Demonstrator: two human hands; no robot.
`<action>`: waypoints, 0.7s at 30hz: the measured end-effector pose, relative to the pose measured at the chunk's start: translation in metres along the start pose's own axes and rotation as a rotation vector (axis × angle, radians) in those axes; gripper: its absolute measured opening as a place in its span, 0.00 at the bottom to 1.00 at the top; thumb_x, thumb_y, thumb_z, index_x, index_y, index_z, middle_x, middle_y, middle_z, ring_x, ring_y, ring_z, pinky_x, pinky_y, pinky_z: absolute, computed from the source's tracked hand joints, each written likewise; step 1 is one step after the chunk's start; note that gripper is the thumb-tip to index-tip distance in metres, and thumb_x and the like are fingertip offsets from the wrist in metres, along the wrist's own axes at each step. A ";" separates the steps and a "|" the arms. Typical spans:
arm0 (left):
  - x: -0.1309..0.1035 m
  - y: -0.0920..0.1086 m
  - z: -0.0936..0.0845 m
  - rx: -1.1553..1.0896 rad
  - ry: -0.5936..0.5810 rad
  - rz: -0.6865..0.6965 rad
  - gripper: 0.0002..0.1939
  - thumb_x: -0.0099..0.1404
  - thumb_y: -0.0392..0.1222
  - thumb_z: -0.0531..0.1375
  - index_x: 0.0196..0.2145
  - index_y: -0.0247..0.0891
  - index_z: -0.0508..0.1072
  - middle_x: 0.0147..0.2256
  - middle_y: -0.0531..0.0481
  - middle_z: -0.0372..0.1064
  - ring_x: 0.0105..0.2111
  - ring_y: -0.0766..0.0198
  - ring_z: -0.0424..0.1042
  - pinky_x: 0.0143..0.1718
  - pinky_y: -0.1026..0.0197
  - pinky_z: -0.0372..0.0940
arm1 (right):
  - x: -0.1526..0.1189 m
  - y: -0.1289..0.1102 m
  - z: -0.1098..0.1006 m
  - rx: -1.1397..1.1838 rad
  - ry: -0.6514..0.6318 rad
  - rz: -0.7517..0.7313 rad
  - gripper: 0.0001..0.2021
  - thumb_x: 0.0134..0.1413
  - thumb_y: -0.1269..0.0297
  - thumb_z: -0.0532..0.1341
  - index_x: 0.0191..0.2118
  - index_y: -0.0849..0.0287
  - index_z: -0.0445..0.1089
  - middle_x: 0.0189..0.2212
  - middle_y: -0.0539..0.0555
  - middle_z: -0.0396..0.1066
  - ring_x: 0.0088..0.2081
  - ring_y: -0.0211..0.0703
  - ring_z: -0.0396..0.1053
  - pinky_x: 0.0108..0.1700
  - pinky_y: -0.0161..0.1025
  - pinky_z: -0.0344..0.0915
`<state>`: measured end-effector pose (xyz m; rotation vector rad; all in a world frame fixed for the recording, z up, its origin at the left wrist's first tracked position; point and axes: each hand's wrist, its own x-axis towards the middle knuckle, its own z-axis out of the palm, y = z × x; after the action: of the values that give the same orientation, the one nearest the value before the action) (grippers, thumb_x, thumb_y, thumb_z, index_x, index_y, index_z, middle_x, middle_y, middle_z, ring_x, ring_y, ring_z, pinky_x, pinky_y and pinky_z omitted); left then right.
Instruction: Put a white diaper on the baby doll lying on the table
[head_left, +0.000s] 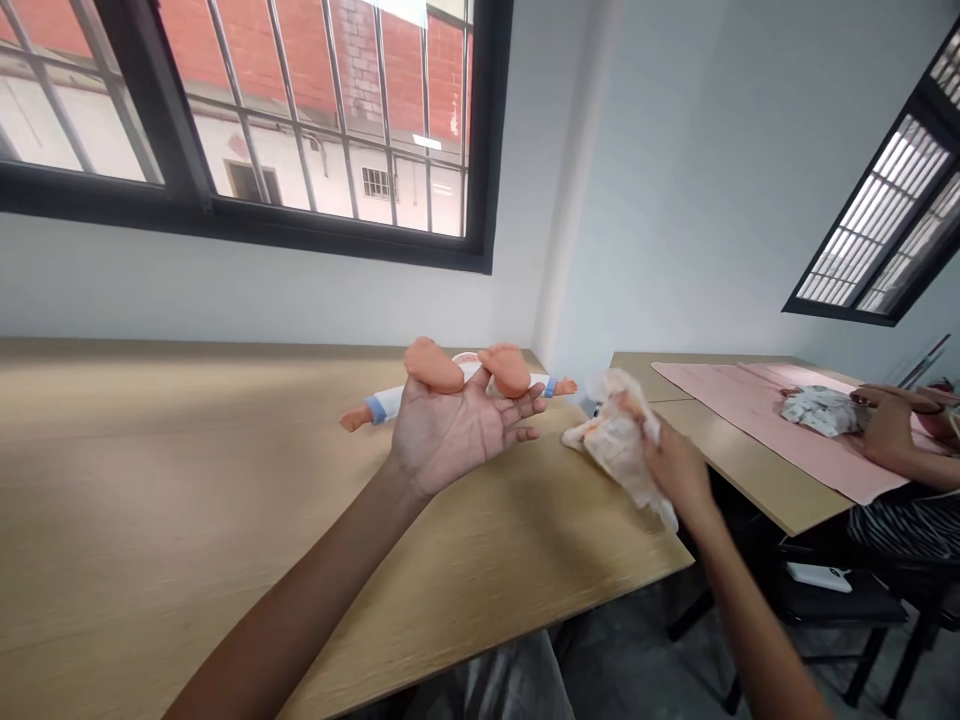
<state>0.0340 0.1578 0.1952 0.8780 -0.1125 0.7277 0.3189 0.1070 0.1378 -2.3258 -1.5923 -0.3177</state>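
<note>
A baby doll (pixel 435 366) lies on its back on the wooden table (pixel 187 500), its bare feet toward me. White sleeves with blue cuffs (pixel 384 404) stretch out to both sides; my hand and the raised legs hide most of its body. My left hand (pixel 465 430), palm up, holds the legs by the ankles, with a finger between them and the other fingers partly spread. To the right, just above the table's corner, my right hand (pixel 675 468) grips a crumpled white cloth (pixel 619 455). Motion blurs the cloth, and an orange tint shows on it.
A second table (pixel 780 490) with a pink sheet (pixel 750 405) stands at the right, past a gap. There another person's arms (pixel 896 440) are beside a bundled patterned cloth (pixel 821 410). Below is a dark stool (pixel 855 605) bearing a white object (pixel 817 576).
</note>
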 end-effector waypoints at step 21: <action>-0.010 0.018 0.002 -0.044 0.086 0.045 0.21 0.59 0.48 0.52 0.48 0.37 0.63 0.41 0.41 0.69 0.43 0.50 0.71 0.43 0.49 0.65 | -0.007 -0.054 -0.029 0.015 -0.141 -0.497 0.26 0.57 0.74 0.50 0.61 0.52 0.60 0.51 0.57 0.71 0.47 0.48 0.71 0.47 0.41 0.66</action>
<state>0.0153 0.1586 0.2049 0.8034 -0.0713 0.8015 0.2655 0.1084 0.1686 -1.9476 -2.2246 -0.2492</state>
